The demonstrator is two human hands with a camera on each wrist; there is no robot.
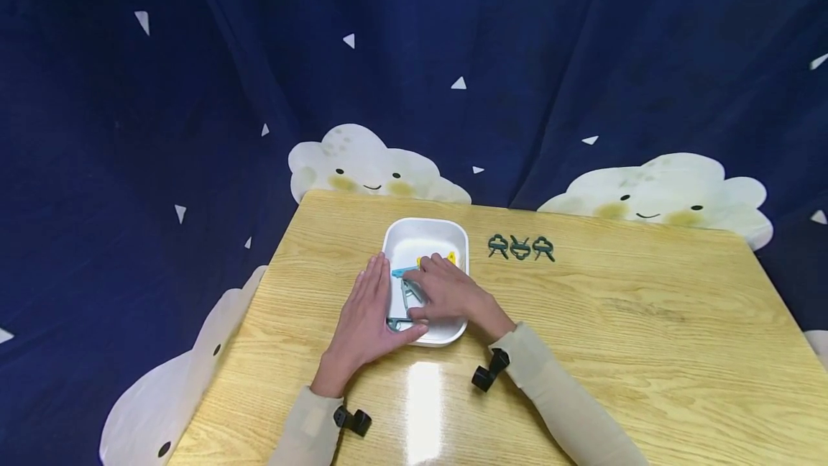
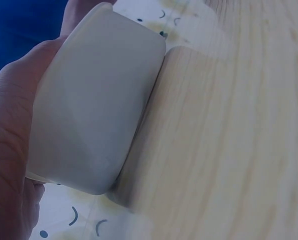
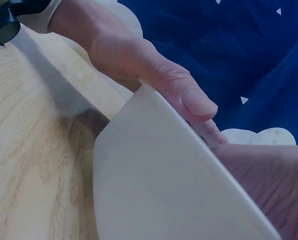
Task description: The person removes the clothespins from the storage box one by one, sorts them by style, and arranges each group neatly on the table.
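A white tray [image 1: 414, 226] sits on the table in the head view, holding several small plastic pieces. My left hand [image 1: 367, 311] lies along its left side with straight fingers, the thumb spread across the near rim. My right hand [image 1: 446, 292] reaches in over the right rim with bent fingers. Under and between its thumb and index finger is a grey-green clip-like piece [image 1: 409, 295]; I cannot tell whether it is pinched. A blue piece [image 1: 402, 272] lies near the index fingertip. Yellow pieces [image 1: 451, 258] show behind the knuckles, and a dark green piece [image 1: 396, 321] lies by the left thumb.
Right of the tray, three dark green clip-like pieces [image 1: 520, 247] stand in a row on the wooden table [image 1: 647, 351]. Behind the table hangs a dark blue curtain [image 1: 414, 56] with white triangles and clouds. Each wrist wears a small black camera [image 1: 352, 421].
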